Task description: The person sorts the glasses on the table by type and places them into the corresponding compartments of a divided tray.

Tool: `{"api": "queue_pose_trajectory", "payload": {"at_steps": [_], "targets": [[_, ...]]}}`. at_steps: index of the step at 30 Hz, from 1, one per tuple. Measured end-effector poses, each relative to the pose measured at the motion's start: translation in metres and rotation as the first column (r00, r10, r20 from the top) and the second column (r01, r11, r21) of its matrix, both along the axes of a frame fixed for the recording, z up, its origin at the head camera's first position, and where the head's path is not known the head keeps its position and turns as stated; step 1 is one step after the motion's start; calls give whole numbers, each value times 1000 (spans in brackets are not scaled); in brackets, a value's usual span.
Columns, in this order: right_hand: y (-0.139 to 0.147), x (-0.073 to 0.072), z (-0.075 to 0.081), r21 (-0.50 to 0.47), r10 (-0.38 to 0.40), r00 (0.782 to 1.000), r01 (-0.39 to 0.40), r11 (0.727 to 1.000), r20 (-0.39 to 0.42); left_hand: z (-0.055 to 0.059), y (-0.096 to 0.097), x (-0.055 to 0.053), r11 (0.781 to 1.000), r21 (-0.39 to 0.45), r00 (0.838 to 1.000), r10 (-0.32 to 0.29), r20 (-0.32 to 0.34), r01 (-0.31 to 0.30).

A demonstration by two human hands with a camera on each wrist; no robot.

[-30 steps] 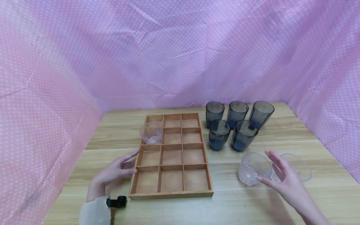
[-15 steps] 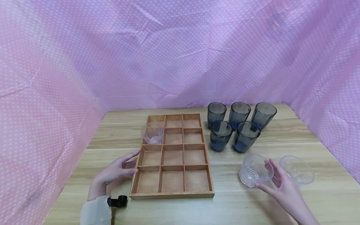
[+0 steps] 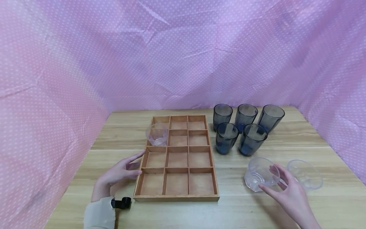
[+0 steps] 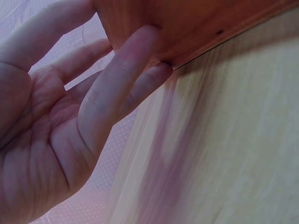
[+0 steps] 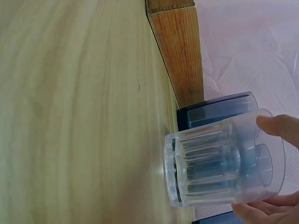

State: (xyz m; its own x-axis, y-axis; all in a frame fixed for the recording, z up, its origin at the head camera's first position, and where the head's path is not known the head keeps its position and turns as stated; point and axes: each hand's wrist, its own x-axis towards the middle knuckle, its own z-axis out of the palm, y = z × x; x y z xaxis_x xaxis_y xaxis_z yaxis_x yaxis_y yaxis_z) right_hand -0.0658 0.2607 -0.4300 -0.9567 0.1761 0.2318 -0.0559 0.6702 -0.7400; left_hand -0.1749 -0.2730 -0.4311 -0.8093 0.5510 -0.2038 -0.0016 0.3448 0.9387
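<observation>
My right hand (image 3: 290, 194) grips a clear plastic cup (image 3: 257, 175) near its rim, thumb on one side and fingers on the other. In the right wrist view this ribbed cup (image 5: 210, 163) has its base right at the tabletop. With fairly straight fingers, my left hand (image 3: 120, 171) touches the left side of a wooden divided tray (image 3: 175, 198); the left wrist view shows the fingertips (image 4: 145, 42) against the tray's side wall (image 4: 196, 28). Another clear cup (image 3: 157, 136) stands in the tray's left column, second row from the back. A third clear cup (image 3: 307, 175) is just right of my right hand.
Several smoky blue-grey glasses (image 3: 227, 140) stand in two rows to the right of the tray, behind the gripped cup. Pink dotted cloth (image 3: 183, 57) hangs around the back and sides of the wooden table (image 3: 234, 213). A black strap (image 3: 121, 203) is on my left wrist.
My right hand has moved in to the left, its thumb and fingers now around the nearer clear cup's rim. The left hand stays at the tray. The head view has shifted slightly.
</observation>
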Motion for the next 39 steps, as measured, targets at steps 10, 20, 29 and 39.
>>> {"api": "queue_pose_trajectory", "payload": {"at_steps": [10,20,29,39], "targets": [[-4,1,4,4,-7,1000,7,1000,-20,-1,1,-2,1000,15,1000,-12,-4,12],[-27,1,18,-30,58,998,-59,998,-34,2,0,-2,999,9,998,-39,-44,40],[-50,-7,36,-46,121,993,-121,992,-14,0,-2,-1,1000,-3,998,-26,-51,26],[-74,-25,52,-86,183,983,-185,979,-31,-2,-2,-4,999,-27,998,-28,-52,27]]}}
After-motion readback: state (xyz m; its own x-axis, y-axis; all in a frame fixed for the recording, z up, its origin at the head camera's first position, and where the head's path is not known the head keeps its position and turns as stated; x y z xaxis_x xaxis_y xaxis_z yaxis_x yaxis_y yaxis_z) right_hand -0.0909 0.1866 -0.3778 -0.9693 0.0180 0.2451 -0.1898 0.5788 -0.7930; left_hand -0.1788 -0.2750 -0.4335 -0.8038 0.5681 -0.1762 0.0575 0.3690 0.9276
